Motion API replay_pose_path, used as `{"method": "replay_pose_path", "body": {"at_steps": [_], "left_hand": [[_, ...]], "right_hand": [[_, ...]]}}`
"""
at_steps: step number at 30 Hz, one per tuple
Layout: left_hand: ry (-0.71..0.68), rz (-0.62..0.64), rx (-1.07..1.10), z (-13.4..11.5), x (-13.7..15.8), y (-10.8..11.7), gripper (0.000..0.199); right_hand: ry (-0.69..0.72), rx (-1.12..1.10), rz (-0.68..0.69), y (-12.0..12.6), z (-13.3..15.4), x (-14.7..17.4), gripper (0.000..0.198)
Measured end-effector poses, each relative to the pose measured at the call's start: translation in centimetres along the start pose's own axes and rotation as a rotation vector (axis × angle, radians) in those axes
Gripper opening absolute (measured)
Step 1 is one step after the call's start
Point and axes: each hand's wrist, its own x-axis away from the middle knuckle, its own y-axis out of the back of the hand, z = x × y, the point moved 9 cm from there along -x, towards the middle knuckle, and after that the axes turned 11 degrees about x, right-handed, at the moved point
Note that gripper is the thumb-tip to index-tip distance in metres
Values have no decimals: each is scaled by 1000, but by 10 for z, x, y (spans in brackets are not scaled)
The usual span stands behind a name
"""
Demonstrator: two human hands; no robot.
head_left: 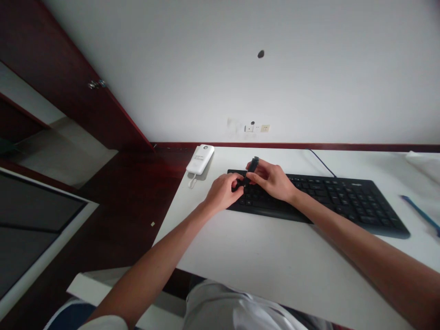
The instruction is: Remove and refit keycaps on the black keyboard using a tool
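A black keyboard (319, 195) lies on the white table, its left end under both hands. Between the thumb and fingers of my right hand (271, 179) is a small dark stick-like object (253, 165), held upright with a blockier upper end. Its exact kind is too small to tell. My left hand (225, 190) is closed in a pinch over the keyboard's left end, close to the lower end of that object. Something black shows between its fingers, but I cannot tell whether it is a separate piece. The keys beneath the hands are partly hidden.
A white power bank (200, 160) with a short cable loop lies at the table's far left corner. To the right are a blue strip-like object (421, 213) and a white cloth or bag (424, 165). The keyboard cable (323, 163) runs off the back edge towards the wall.
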Motion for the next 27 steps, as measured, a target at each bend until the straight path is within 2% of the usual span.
{"method": "replay_pose_path", "body": {"at_steps": [5,13,21,27], "left_hand": [[-6,-6,1,3,0,0,25],[-10,17,89,10,-1,2,29],[17,0,87,12,-2,3,29],[3,0,96,10,-3,2,30]], "right_hand": [[45,47,47,2,9,3,32],[-34,-193,57,-5,-12,-1,41],[86,11,101,-6,14,4,27],[139,93,86,-3,20,3,28]]}}
